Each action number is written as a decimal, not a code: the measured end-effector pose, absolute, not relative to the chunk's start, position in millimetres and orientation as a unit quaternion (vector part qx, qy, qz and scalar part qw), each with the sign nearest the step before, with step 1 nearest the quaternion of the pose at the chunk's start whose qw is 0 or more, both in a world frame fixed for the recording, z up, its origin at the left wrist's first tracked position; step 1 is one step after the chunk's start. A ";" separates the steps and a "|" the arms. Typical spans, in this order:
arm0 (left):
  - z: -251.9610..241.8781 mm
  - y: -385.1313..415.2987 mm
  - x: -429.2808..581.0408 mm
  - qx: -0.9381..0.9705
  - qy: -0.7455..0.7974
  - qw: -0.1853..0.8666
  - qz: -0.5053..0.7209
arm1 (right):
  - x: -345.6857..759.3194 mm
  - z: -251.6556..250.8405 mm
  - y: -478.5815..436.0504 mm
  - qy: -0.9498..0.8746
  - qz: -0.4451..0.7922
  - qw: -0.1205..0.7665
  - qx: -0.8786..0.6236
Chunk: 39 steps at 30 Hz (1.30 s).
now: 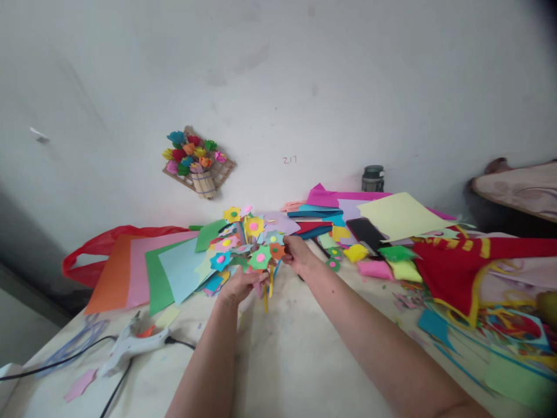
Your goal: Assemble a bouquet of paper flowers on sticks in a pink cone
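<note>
My left hand (241,284) is closed around the stems of a bunch of paper flowers (248,244), held upright over the table. The flowers are yellow, blue, green, orange and pink with round centres. My right hand (297,253) pinches an orange flower (277,251) at the right side of the bunch. Yellow and blue paper strips (270,284) hang down from the bunch below my left hand.
Coloured paper sheets (148,267) fan out at the left, more paper (391,217) and cushions at the right. A white glue gun (130,343) with its cord lies front left. A red cloth (470,261), a black phone (368,232), a dark jar (373,178) and a wall flower piece (195,159) are around.
</note>
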<state>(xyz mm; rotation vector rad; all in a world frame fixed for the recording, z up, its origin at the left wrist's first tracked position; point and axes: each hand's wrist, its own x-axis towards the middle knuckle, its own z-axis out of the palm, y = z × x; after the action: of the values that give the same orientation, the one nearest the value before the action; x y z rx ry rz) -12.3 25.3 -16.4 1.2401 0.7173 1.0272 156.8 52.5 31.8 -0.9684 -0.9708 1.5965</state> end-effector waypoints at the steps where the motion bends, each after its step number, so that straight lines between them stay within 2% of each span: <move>1: -16.0 24.9 -12.1 0.539 0.317 0.636 0.452 | 156.3 31.2 52.8 -0.391 0.669 0.495 -0.395; 11: -24.3 31.4 -17.5 0.586 0.331 0.592 0.443 | 153.3 33.0 53.0 -0.308 0.677 0.534 -0.402; 18: -12.8 26.1 -10.4 0.535 0.357 0.587 0.491 | 151.9 28.5 56.8 -0.274 0.704 0.531 -0.384; 24: -11.8 24.1 -11.6 0.563 0.348 0.592 0.460 | 151.1 28.6 55.0 -0.267 0.697 0.551 -0.373; 33: -5.8 22.8 -8.6 0.541 0.339 0.596 0.487 | 147.7 25.5 52.0 -0.322 0.650 0.573 -0.381; 39: -4.6 22.7 -8.4 0.522 0.350 0.592 0.505 | 143.4 19.0 50.9 -0.416 0.621 0.529 -0.402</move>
<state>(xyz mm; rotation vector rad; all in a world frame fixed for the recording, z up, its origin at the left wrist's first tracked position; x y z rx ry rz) -8.4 22.7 -4.6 1.2130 0.8138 1.1745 143.4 50.9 19.0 -0.9597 -0.9927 1.4835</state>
